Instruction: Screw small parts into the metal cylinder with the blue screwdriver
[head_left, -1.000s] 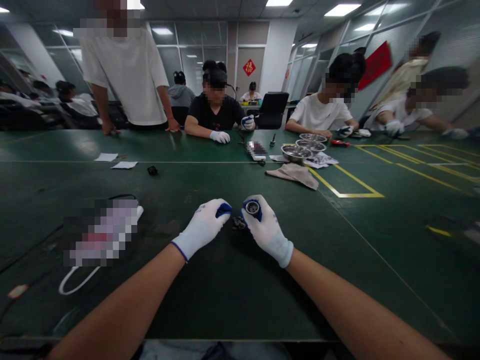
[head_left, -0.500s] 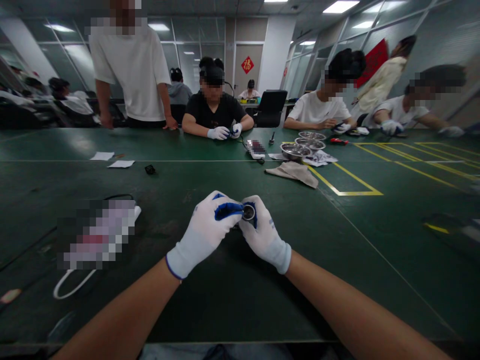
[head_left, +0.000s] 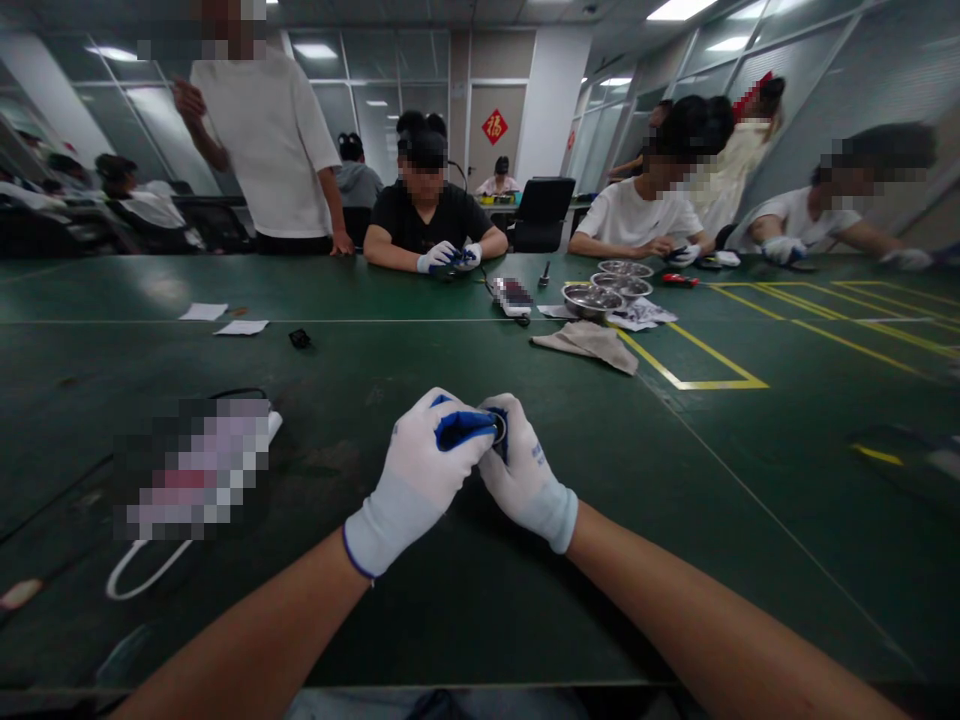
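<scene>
Both of my hands wear white gloves with blue palms and are held close together above the green table [head_left: 420, 620]. My right hand [head_left: 521, 465] curls around a small round dark part with a light metallic rim [head_left: 500, 428]. From the other side, my left hand [head_left: 435, 450] is closed in a pinch, its thumb and fingertips on that same part and covering much of its face. Only a thin arc of the rim shows between the fingers, so the exact kind of part cannot be made out.
On the left lies a white power strip [head_left: 259, 445], partly blurred out, with a cord. Farther off are a small black item [head_left: 300, 339], paper slips [head_left: 241, 327], a beige cloth [head_left: 589, 345] and steel bowls [head_left: 592, 300]. Co-workers sit across the table; one person stands.
My left fingertips have moved right, over the round part, and now hide most of its face. The part appears turned more edge-on. Across the table, the standing person has raised one hand.
</scene>
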